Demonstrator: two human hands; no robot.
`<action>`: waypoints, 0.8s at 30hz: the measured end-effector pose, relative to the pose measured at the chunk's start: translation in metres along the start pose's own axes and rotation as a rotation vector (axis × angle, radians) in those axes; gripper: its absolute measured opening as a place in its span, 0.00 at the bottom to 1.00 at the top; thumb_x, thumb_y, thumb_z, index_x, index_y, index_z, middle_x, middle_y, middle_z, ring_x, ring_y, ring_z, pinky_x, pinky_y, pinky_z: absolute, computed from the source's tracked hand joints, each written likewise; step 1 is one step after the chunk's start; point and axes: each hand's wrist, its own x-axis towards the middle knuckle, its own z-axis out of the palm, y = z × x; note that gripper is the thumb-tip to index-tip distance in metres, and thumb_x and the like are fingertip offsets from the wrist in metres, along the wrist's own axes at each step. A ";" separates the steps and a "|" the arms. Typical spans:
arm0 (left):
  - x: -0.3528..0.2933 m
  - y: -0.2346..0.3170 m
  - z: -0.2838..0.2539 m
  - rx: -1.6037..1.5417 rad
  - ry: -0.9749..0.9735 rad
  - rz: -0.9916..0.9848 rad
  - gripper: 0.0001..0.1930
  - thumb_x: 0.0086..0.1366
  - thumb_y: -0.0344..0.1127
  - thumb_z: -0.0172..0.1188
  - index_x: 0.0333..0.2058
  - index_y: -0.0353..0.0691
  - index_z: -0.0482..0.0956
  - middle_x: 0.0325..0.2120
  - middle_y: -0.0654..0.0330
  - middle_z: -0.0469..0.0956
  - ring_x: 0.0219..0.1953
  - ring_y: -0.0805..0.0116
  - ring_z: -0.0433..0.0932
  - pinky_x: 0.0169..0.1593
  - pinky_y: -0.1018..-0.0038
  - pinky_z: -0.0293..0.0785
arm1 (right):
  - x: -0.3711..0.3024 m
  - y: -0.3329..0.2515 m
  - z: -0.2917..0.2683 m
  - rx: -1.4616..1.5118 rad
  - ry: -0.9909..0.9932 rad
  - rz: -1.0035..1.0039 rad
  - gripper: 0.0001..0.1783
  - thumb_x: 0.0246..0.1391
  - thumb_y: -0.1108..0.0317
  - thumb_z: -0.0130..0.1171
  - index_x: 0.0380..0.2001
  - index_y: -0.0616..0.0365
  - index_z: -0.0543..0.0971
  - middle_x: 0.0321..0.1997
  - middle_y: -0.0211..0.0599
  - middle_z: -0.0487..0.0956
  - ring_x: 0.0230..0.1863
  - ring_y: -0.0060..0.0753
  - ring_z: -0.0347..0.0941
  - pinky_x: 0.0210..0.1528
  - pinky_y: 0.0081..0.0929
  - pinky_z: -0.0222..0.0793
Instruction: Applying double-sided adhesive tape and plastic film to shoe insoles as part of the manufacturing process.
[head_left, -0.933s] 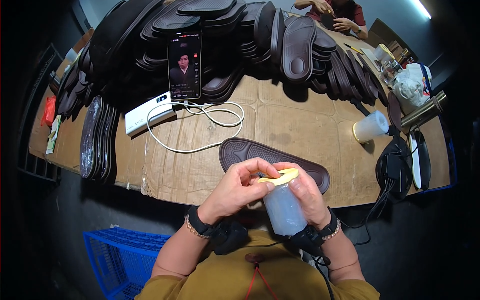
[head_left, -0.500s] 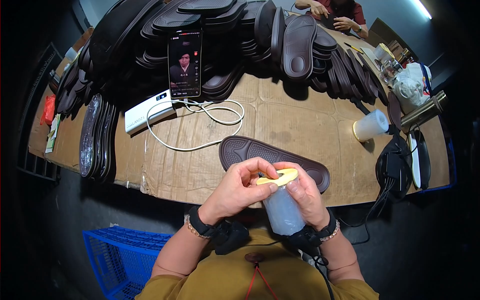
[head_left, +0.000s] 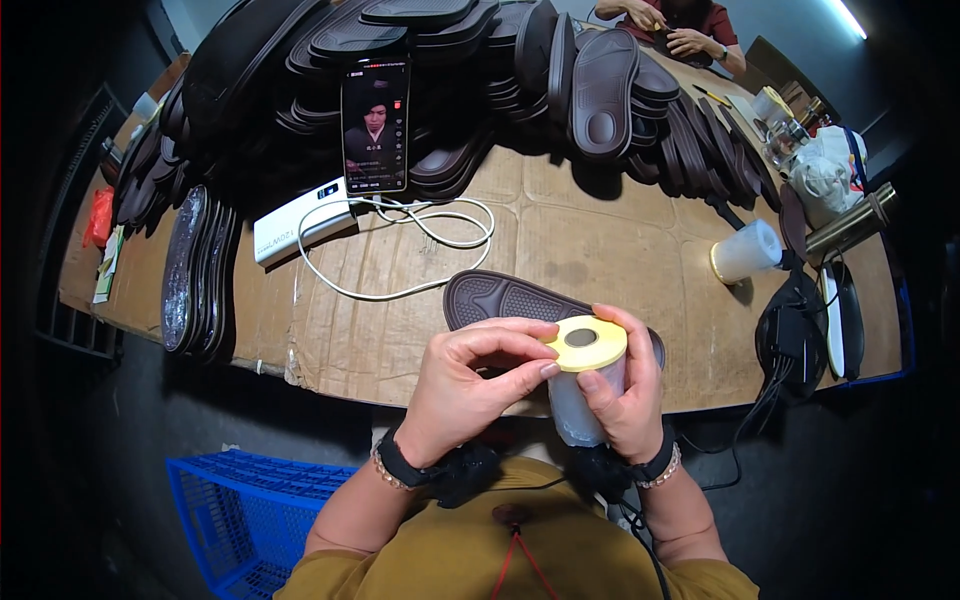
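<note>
My right hand (head_left: 633, 390) is wrapped round a roll (head_left: 603, 345) with a flat yellow end, a dark hole in its middle and a translucent bluish-white side. The yellow end faces up. My left hand (head_left: 462, 385) pinches at the left edge of that yellow end with thumb and fingers; whether a loose strip is between them cannot be made out. Behind both hands a dark brown shoe sole (head_left: 520, 298) lies on the cardboard-covered table (head_left: 390, 345), partly hidden by the roll and my fingers.
Dark soles (head_left: 420, 60) are heaped across the back, with a lit phone (head_left: 376, 125) leaning before them. A white power bank (head_left: 300, 228) and looped cable lie nearby. A similar roll (head_left: 748, 252) stands right. A blue crate (head_left: 260, 510) is below. Another person's hands (head_left: 690, 42) work at the far side.
The roll has turned more upright and moved slightly up and right, showing its yellow end and hole. My left fingers have shifted from over the hole to the edge.
</note>
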 end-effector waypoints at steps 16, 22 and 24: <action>-0.008 0.011 0.007 0.203 -0.009 0.154 0.10 0.65 0.23 0.67 0.45 0.34 0.88 0.48 0.53 0.86 0.49 0.65 0.85 0.53 0.71 0.82 | -0.003 -0.006 0.001 0.027 -0.003 -0.046 0.41 0.60 0.53 0.71 0.67 0.65 0.66 0.56 0.44 0.78 0.55 0.32 0.76 0.60 0.31 0.72; -0.003 0.003 -0.005 -0.002 -0.185 0.054 0.14 0.68 0.23 0.65 0.51 0.35 0.87 0.51 0.53 0.84 0.52 0.68 0.82 0.55 0.73 0.80 | -0.001 0.001 -0.003 0.286 -0.119 0.080 0.37 0.63 0.54 0.68 0.67 0.63 0.67 0.57 0.40 0.77 0.58 0.27 0.72 0.64 0.28 0.68; -0.003 0.000 -0.007 -0.027 -0.194 0.014 0.13 0.69 0.24 0.65 0.51 0.35 0.88 0.51 0.53 0.84 0.52 0.70 0.81 0.55 0.74 0.80 | -0.001 0.003 -0.003 0.302 -0.144 0.098 0.37 0.63 0.53 0.68 0.67 0.63 0.68 0.57 0.40 0.77 0.58 0.27 0.72 0.64 0.28 0.68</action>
